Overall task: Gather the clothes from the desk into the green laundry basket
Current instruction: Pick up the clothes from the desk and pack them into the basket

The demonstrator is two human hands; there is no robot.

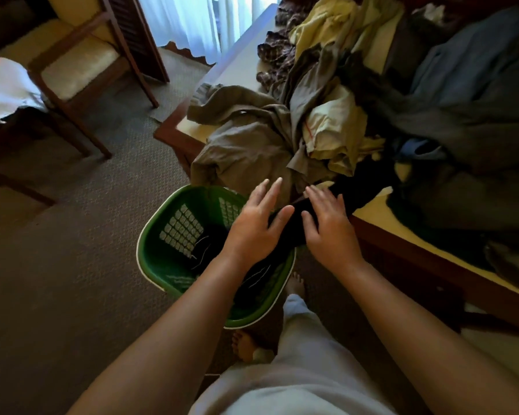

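The clothes (pixel 342 115) are heaped on the desk (pixel 243 55), which is seen at the right of the head view. In the heap an olive-grey garment (pixel 246 139) is draped over the desk's near corner, just above the green laundry basket (pixel 162 259). A pale yellow garment (pixel 333 130) is bunched beside it, a brown patterned garment (pixel 276 55) is spread farther back, and a blue garment (pixel 468 61) is laid at the far right. The basket is set on the carpet (pixel 57 250) against the desk's corner. A black garment (pixel 366 178) is stretched from the desk's edge down into the basket. The left hand (pixel 258 226) is held over the basket with fingers straight and spread, its thumb laid against the black garment; nothing is gripped. The right hand (pixel 327 229) is laid flat on the same garment, fingers extended, nothing pinched. A wooden chair (pixel 81 70) is seen at the upper left.
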